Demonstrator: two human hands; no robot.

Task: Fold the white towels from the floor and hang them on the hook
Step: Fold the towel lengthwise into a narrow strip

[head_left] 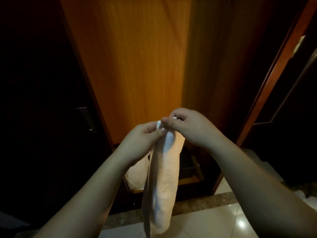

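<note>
A white towel point(163, 182) hangs straight down in a long narrow fold in front of me. My left hand point(142, 138) pinches its top edge from the left, and my right hand point(190, 127) pinches the same top edge from the right, fingertips almost touching. The towel's lower end reaches the bottom of the view, above the tiled floor point(214, 220). Behind the held towel, a second pale cloth point(137, 176) shows at lower left. More white cloth point(301, 194) lies on the floor at the far right. No hook is in view.
An orange wooden panel point(137, 66) rises straight ahead, with a dark door and metal handle point(87, 119) to its left. A low wooden shelf point(192, 172) stands at the panel's foot. A wooden door frame point(274, 74) slants at right.
</note>
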